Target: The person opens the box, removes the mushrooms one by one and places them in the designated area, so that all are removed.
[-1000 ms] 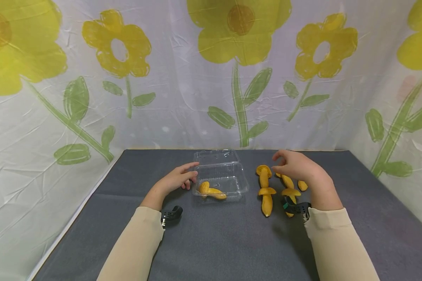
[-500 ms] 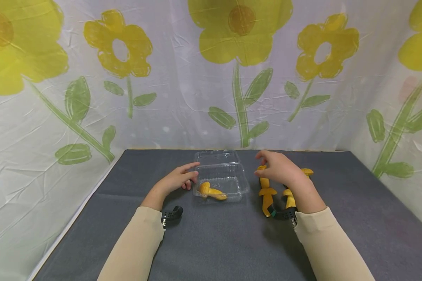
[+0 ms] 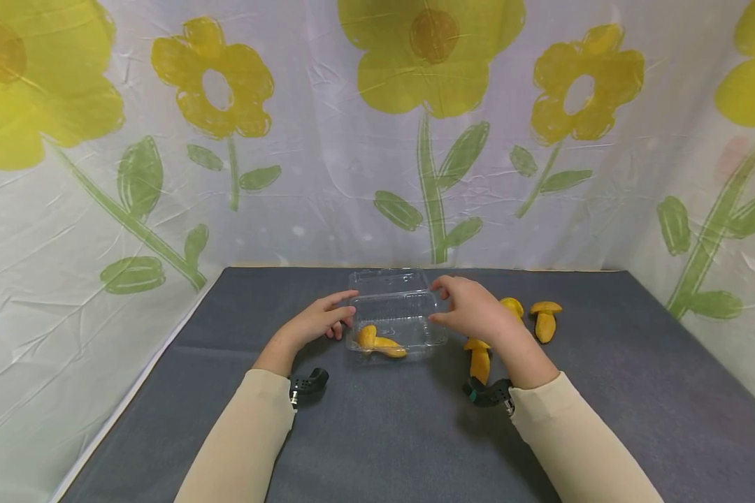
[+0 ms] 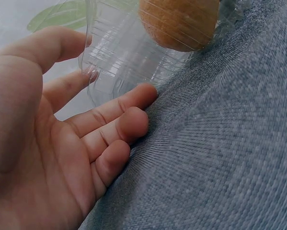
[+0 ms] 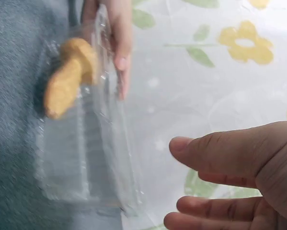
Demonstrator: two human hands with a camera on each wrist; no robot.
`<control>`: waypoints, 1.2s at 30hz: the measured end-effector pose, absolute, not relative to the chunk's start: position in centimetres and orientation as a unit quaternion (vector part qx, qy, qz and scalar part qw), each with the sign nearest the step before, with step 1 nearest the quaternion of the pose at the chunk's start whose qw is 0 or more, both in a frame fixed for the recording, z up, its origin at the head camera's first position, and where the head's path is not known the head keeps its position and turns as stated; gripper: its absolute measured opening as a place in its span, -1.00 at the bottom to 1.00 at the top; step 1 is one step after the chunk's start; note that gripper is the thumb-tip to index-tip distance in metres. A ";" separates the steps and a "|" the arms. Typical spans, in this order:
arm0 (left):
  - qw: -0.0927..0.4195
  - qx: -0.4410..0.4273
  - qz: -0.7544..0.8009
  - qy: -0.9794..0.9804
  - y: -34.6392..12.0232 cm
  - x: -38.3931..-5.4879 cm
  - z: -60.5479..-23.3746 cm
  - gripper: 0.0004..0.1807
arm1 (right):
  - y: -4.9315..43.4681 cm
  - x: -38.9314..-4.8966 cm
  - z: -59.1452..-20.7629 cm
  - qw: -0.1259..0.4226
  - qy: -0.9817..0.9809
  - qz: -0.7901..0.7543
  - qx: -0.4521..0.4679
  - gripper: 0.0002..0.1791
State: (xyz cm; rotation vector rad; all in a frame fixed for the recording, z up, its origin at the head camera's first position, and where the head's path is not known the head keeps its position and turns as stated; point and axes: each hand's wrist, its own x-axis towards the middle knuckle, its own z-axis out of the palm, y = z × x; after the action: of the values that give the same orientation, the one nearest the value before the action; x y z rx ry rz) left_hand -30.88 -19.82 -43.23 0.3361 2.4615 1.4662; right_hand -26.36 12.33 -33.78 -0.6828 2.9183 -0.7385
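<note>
A clear plastic clamshell box [image 3: 393,307] stands on the table with its lid up. In its near left part lies one yellow mushroom [image 3: 382,342], also visible in the right wrist view as a mushroom [image 5: 66,81]. My left hand [image 3: 314,323] touches the box's left side with thumb and fingertips, its fingers loosely bent in the left wrist view. My right hand [image 3: 475,307] hovers at the box's right edge, thumb and fingers apart with nothing between them. Several more mushrooms [image 3: 546,323] lie to the right, some partly hidden by my right hand and forearm.
A dark grey cloth [image 3: 377,433] covers the table. Behind it hangs a white curtain [image 3: 327,175] printed with yellow flowers. Black straps [image 3: 491,392] are worn on both wrists.
My right hand has moved left from above the loose mushrooms to the box's right edge, bringing the mushrooms at the far right into view. My left hand has stayed at the box.
</note>
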 end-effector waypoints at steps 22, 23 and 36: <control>0.124 0.118 0.500 0.849 -19.8 -31.2 -43.5 -0.39 | 6.9 -25.9 -39.0 -0.070 0.921 -0.277 -0.265 -0.59; 0.125 0.118 0.500 0.849 -19.8 -31.2 -43.5 -0.39 | 6.7 -25.9 -39.3 -0.072 0.919 -0.281 -0.266 -0.60; 0.130 0.121 0.501 0.847 -19.8 -31.0 -43.3 -0.38 | 5.7 -26.2 -40.3 0.042 0.925 -0.304 -0.226 -0.76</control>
State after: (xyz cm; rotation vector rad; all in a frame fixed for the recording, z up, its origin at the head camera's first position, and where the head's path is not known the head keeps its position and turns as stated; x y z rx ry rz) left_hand -30.95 -19.84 -43.27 0.3529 2.4606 1.4543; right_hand -26.19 5.65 -40.27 -0.6921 2.8305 -0.9293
